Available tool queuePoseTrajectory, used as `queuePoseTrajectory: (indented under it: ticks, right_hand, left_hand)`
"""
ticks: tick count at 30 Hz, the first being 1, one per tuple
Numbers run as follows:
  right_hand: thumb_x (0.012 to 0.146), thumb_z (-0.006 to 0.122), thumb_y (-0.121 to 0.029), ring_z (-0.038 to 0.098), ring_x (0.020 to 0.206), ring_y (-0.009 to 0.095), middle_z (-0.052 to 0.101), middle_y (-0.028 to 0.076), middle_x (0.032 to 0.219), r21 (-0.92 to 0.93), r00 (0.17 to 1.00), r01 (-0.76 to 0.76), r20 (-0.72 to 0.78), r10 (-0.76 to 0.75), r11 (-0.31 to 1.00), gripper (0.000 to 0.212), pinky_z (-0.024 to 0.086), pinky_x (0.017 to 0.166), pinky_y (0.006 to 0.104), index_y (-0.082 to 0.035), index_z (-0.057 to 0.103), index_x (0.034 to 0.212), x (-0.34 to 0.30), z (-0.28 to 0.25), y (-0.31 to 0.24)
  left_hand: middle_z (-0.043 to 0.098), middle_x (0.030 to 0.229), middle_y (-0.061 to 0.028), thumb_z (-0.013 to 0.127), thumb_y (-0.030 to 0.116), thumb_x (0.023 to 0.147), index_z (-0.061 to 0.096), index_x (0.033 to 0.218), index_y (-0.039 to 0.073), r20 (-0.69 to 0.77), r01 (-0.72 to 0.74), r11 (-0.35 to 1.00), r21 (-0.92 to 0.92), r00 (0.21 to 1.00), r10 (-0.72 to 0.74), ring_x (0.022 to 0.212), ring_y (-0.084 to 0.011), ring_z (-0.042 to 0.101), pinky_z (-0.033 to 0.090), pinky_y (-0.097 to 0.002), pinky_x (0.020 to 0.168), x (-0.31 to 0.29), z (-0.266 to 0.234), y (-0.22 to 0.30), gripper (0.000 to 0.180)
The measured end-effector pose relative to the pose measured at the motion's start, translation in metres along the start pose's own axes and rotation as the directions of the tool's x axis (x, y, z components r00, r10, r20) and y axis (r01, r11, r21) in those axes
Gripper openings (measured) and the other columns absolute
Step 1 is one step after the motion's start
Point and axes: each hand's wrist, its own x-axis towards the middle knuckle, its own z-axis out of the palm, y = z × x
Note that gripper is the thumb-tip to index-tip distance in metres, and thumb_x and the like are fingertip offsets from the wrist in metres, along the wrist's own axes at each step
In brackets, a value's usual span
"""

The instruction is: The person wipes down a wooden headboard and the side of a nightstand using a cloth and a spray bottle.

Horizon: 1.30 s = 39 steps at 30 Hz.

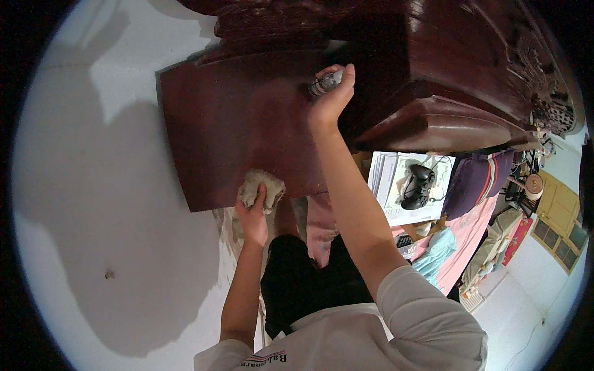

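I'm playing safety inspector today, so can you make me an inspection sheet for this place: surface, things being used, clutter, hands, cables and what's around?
Surface: dark red-brown wooden panel, smooth and slightly shiny.
Things in use: beige cloth; small clear-grey bottle, contents unclear.
Clutter: black game controller on papers; light blue cloth nearby.
Hands: left hand grips the beige cloth near the panel's lower edge; right hand grips the bottle.
Cables: thin dark cord beside the controller.
Surroundings: white wall with shadows; carved dark wood; yellow door or cupboard.
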Motion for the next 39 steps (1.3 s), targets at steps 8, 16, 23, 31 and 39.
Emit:
queuePoseTrajectory:
  ticks: [8,16,23,31,39]
  right_hand:
    - [0.104,0.040,-0.045,0.049,0.070,0.014,0.056,0.003,0.074,-0.020,0.999,-0.024,0.045,0.024,1.000,0.051,0.040,0.068,0.0321,-0.007,0.058,0.077,0.009,-0.005,0.001]
    - [0.102,0.044,-0.043,0.052,0.065,0.017,0.059,0.006,0.071,-0.074,0.990,-0.068,0.116,0.076,0.995,0.050,0.041,0.066,0.0323,-0.006,0.057,0.072,0.021,-0.002,-0.005]
    - [0.101,0.046,-0.047,0.054,0.064,0.018,0.057,0.007,0.065,-0.082,0.978,-0.102,0.172,0.115,0.991,0.053,0.043,0.066,0.0351,-0.005,0.057,0.070,0.034,-0.018,0.005]
    - [0.101,0.046,-0.049,0.051,0.049,0.018,0.055,0.007,0.058,-0.170,0.927,-0.295,0.186,0.325,0.940,0.055,0.038,0.049,0.0340,-0.007,0.055,0.067,-0.005,-0.050,0.022]
    - [0.098,0.041,-0.052,0.054,0.048,0.024,0.055,0.011,0.056,-0.138,0.858,-0.453,0.203,0.473,0.881,0.058,0.045,0.052,0.0355,-0.006,0.056,0.067,-0.021,-0.071,0.030]
  left_hand:
    - [0.061,0.127,-0.0069,0.075,0.013,0.093,0.054,0.132,0.001,0.014,0.027,0.998,-0.063,1.000,-0.026,0.114,-0.0170,0.057,0.046,-0.0304,0.098,0.002,0.003,-0.004,0.046]
    - [0.055,0.138,-0.0088,0.078,0.015,0.090,0.046,0.141,0.007,0.088,0.060,0.997,-0.052,0.995,-0.055,0.125,-0.0236,0.056,0.048,-0.0401,0.104,0.005,-0.002,-0.003,0.061]
    - [0.061,0.126,-0.0073,0.075,0.015,0.093,0.055,0.131,0.001,0.072,0.000,0.997,-0.074,0.997,0.005,0.113,-0.0179,0.058,0.047,-0.0315,0.098,-0.002,0.009,-0.003,0.045]
    - [0.060,0.128,-0.0087,0.075,0.015,0.093,0.052,0.135,0.000,0.056,0.025,0.998,-0.060,0.998,-0.022,0.114,-0.0186,0.057,0.046,-0.0313,0.099,-0.004,0.013,0.000,0.049]
    - [0.060,0.125,-0.0070,0.076,0.016,0.093,0.053,0.132,0.000,0.032,0.013,0.999,-0.033,0.999,-0.012,0.111,-0.0163,0.057,0.049,-0.0307,0.093,-0.004,0.015,-0.009,0.048]
